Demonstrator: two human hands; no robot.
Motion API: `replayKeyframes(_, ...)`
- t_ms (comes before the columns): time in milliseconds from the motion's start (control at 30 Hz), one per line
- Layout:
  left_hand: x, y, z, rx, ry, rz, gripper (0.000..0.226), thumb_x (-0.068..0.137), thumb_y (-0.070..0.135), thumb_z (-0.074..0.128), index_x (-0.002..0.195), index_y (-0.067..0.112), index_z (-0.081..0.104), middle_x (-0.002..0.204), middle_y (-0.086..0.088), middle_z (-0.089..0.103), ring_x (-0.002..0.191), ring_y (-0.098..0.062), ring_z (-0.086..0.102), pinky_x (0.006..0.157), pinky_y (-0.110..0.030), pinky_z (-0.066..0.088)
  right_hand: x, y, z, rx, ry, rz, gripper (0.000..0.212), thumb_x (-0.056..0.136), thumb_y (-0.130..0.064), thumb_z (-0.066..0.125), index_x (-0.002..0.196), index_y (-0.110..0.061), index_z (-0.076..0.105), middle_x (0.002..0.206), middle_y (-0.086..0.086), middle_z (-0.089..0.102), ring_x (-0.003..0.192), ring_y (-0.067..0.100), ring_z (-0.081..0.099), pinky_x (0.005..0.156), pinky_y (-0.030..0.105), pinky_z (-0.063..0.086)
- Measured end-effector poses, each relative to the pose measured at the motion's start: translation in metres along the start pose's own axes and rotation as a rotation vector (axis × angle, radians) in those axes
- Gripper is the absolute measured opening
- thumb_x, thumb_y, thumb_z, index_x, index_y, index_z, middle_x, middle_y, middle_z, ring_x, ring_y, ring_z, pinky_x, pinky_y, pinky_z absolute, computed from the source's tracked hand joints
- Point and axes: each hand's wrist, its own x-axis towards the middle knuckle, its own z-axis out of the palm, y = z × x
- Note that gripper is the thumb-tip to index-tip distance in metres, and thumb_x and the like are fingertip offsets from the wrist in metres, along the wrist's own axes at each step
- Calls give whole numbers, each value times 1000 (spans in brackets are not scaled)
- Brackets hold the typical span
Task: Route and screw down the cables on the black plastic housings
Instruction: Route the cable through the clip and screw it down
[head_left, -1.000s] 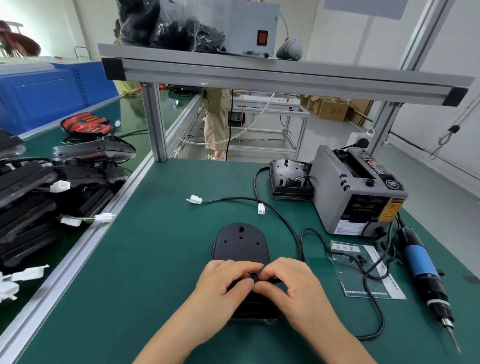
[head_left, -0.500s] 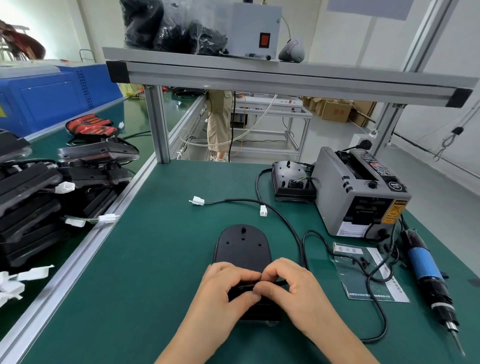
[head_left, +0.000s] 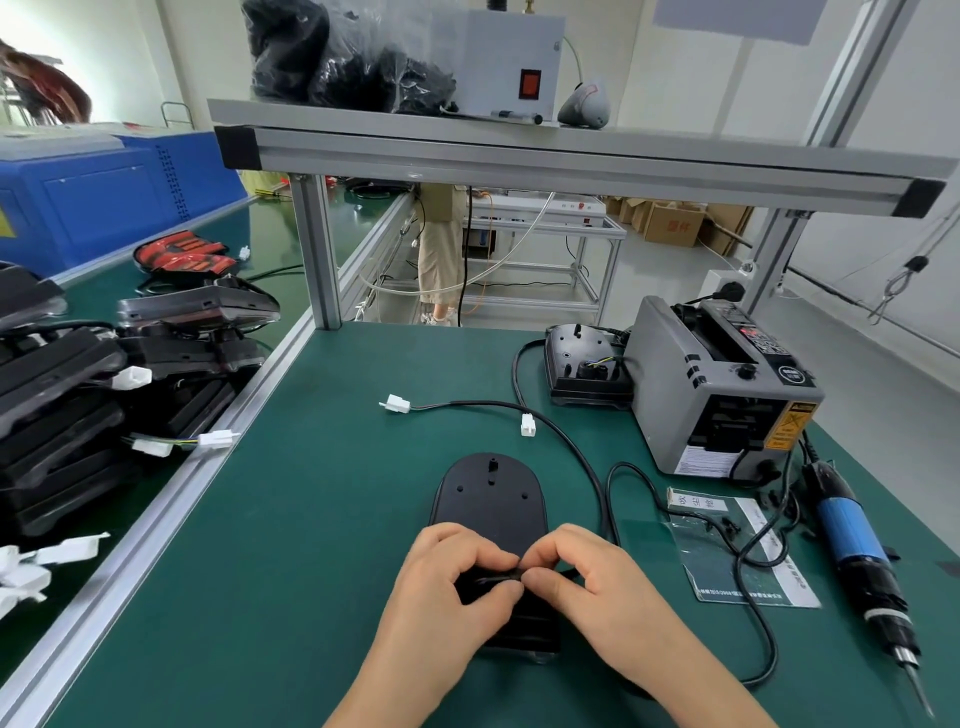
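A black plastic housing (head_left: 491, 499) with a rounded far end lies flat on the green mat in front of me. My left hand (head_left: 452, 587) and my right hand (head_left: 597, 587) meet over its near half, fingertips pinching a black cable (head_left: 493, 578) against the housing. The cable runs off to the right and loops back over the mat (head_left: 582, 457) to two white connectors (head_left: 396, 404). What lies under my fingers is hidden.
A second housing (head_left: 584, 358) sits at the back beside a grey tape dispenser (head_left: 722, 395). A blue electric screwdriver (head_left: 857, 561) lies at the right on its cord, next to a small bag of screws (head_left: 727, 551). Stacked housings (head_left: 78, 405) fill the left bench.
My hands stay pinched on the cable over the housing, with only slight finger shifts. The view has tilted a little.
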Motion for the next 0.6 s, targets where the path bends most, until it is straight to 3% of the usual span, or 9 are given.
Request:
replayKeyframes(100, 1, 2, -8, -70, -64, -94, 27, 73, 24, 77, 86, 45, 69, 99, 24, 56, 97, 9, 56, 80, -5, 40, -1, 0, 0, -45, 9, -13, 21, 87, -27, 64, 75, -42, 57, 93, -23, 55, 94, 1, 52, 78, 14, 39)
replayKeyframes(200, 5, 1, -19, -39, -51, -142, 7, 82, 32, 66, 88, 37, 68, 100, 24, 58, 102, 13, 49, 82, -3, 37, -3, 0, 1, -50, 6, -14, 16, 87, -30, 64, 75, -38, 58, 91, -21, 55, 93, 2, 51, 78, 15, 38)
replayKeyframes(300, 10, 2, -22, 115, -153, -50, 18, 90, 34, 55, 78, 29, 68, 95, 30, 56, 111, 12, 37, 84, -3, 30, -4, 1, 0, -49, 3, -25, 16, 88, -31, 64, 75, -39, 58, 92, -21, 55, 94, 3, 51, 77, 13, 37)
replayKeyframes(500, 13, 7, -22, 113, -248, -71, 15, 87, 35, 61, 74, 39, 68, 97, 31, 53, 110, 16, 33, 81, -3, 31, -6, 1, 6, -40, 68, -72, 12, 80, -48, 55, 79, -36, 58, 89, -19, 56, 92, 6, 52, 79, 20, 40)
replayKeyframes(600, 14, 13, -17, 72, -155, -90, 16, 81, 30, 67, 66, 26, 69, 91, 18, 61, 97, 13, 44, 73, -3, 34, -8, 1, 8, -45, 87, -97, 20, 79, -52, 51, 83, -34, 57, 89, -17, 55, 92, 7, 52, 81, 24, 41)
